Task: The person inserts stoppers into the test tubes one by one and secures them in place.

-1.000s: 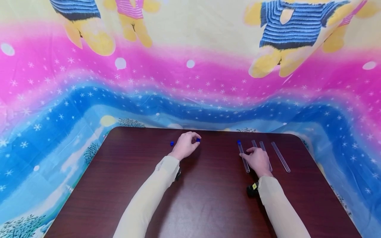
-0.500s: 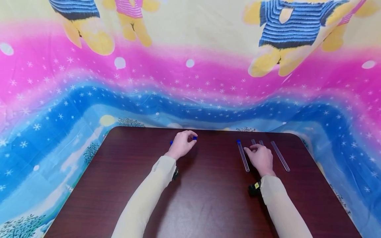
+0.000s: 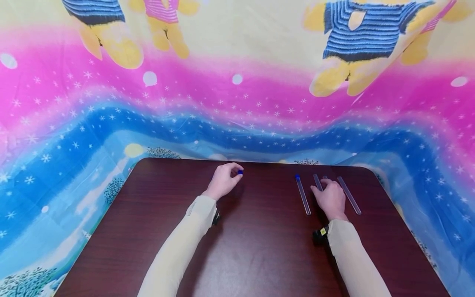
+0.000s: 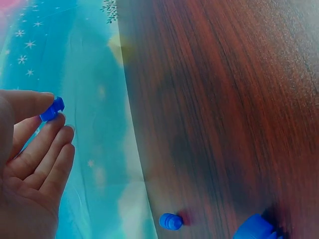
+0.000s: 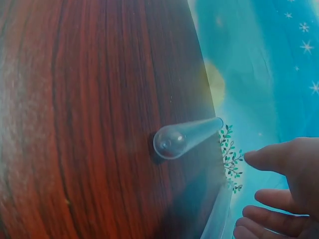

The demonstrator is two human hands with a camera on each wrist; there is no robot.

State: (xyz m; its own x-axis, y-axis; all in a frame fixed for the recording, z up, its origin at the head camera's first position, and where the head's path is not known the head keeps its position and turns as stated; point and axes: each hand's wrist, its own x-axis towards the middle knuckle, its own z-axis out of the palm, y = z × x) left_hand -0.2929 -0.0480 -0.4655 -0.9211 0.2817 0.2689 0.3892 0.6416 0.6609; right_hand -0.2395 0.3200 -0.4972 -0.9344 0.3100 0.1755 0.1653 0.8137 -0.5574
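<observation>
My left hand [image 3: 223,180] pinches a small blue cap [image 4: 52,109] between thumb and forefinger, above the far side of the table. Two more blue caps lie on the wood below it in the left wrist view, a grooved cap [image 4: 171,221] and a nearer cap [image 4: 256,228]. Over the test tubes my right hand [image 3: 331,201] hovers, thumb and fingers apart with nothing between them. To its left lies a clear test tube [image 3: 303,198] with a blue cap on its far end. An uncapped tube [image 5: 187,139] shows near the fingers; the hand partly covers two tubes.
Right of my right hand lies another clear tube [image 3: 349,196], slanting on the dark red-brown table [image 3: 256,247]. A patterned cloth [image 3: 237,115] hangs right behind the table's far edge. Black wrist cameras sit at both cuffs.
The right hand has moved rightward, away from the capped tube and over the tubes beside it. The left hand has drifted left with its cap, hiding the cap seen on the table earlier.
</observation>
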